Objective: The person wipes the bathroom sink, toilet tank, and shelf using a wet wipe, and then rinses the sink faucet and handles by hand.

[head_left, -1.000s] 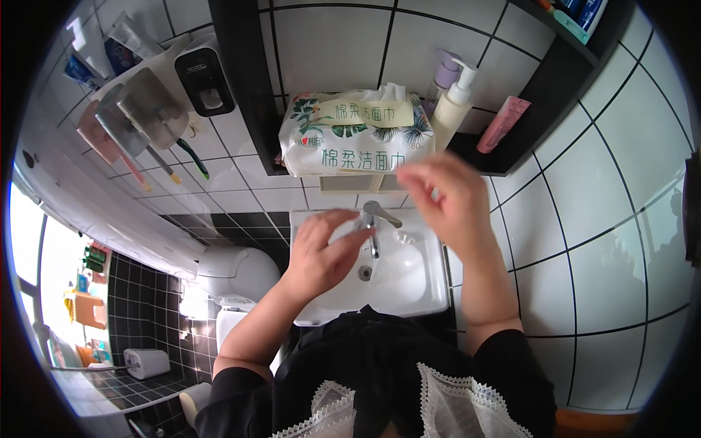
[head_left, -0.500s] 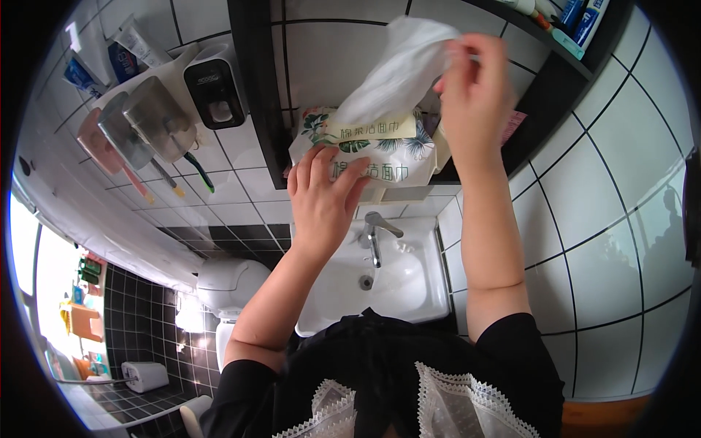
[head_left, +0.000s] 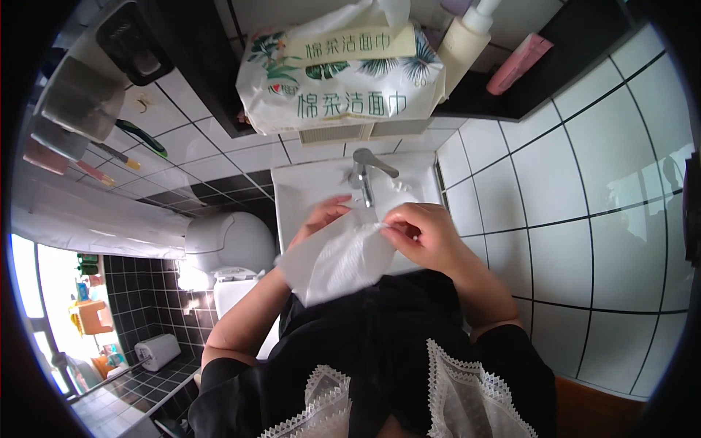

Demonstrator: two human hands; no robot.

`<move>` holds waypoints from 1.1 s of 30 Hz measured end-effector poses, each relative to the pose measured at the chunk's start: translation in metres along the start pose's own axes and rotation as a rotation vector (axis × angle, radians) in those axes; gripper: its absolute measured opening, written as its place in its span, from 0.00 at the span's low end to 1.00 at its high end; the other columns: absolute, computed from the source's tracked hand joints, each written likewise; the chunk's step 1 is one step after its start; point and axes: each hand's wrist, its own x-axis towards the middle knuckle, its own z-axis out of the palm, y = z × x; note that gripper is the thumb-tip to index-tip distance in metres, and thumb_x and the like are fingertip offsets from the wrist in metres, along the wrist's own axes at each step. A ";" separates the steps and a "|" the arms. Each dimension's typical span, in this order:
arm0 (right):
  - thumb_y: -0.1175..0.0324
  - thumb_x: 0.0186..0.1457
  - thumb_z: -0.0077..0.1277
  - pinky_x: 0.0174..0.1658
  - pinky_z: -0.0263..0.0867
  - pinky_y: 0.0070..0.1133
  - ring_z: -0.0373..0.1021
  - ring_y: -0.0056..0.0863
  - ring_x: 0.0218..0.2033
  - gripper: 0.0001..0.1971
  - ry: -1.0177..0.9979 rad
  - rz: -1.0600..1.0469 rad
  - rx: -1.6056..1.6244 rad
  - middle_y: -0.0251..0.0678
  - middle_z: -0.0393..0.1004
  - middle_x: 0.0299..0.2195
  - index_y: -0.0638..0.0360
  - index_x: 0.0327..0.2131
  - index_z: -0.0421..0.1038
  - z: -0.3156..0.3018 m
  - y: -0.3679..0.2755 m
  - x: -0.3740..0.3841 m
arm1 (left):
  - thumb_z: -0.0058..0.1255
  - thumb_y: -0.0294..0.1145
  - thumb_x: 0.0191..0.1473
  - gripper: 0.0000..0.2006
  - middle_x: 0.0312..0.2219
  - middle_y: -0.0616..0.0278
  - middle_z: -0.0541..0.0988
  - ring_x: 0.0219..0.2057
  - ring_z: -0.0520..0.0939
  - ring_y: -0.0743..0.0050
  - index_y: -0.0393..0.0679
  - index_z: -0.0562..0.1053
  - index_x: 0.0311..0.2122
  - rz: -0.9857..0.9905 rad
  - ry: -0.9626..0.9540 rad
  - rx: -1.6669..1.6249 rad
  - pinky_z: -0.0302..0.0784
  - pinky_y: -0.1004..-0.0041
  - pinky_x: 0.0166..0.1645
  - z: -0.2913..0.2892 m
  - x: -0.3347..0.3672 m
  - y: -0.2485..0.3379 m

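A white cotton face tissue (head_left: 343, 259) hangs spread out in front of my body, over the near part of the sink. My right hand (head_left: 423, 232) pinches its upper right corner between thumb and fingers. Behind the sheet is my left hand (head_left: 321, 216), its fingers reaching out loosely past the upper edge; the palm is hidden. The soft white tissue pack (head_left: 347, 84) with green leaf prints rests on the dark shelf above, another sheet sticking up from its top. Neither hand touches the pack.
Below me is a white sink (head_left: 292, 179) with a chrome faucet (head_left: 369, 175). Beside the pack stand a cream pump bottle (head_left: 464, 51) and a pink tube (head_left: 520, 64). Cups with toothbrushes (head_left: 84, 98) hang at upper left, near a black dispenser (head_left: 135, 47). A toilet (head_left: 234, 288) stands left.
My right hand has brought the pulled tissue down from the pack to above the sink. My left hand has let go of the pack and moved down behind the sheet.
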 end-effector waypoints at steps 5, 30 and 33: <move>0.64 0.59 0.56 0.25 0.64 0.21 0.69 0.19 0.20 0.10 -0.090 0.489 0.125 0.32 0.74 0.20 0.60 0.38 0.72 0.077 0.149 -0.042 | 0.34 0.73 0.57 0.45 0.67 0.56 0.56 0.65 0.62 0.40 0.51 0.48 0.70 -0.732 -0.209 -1.060 0.56 0.44 0.66 -0.030 -0.025 -0.081; 0.45 0.69 0.29 0.58 0.62 0.39 0.63 0.40 0.57 0.28 0.369 1.172 1.241 0.38 0.62 0.59 0.54 0.62 0.57 0.155 0.239 -0.073 | 0.27 0.59 0.67 0.30 0.47 0.59 0.75 0.47 0.76 0.62 0.42 0.65 0.57 -0.671 0.238 -0.740 0.72 0.58 0.52 0.006 0.067 -0.234; 0.46 0.69 0.30 0.57 0.63 0.43 0.68 0.37 0.52 0.25 0.396 1.158 1.557 0.38 0.68 0.53 0.52 0.58 0.60 0.162 0.239 -0.071 | 0.17 0.73 0.60 0.47 0.54 0.54 0.71 0.58 0.68 0.58 0.38 0.62 0.63 -0.700 0.161 -0.469 0.60 0.61 0.62 0.020 0.055 -0.206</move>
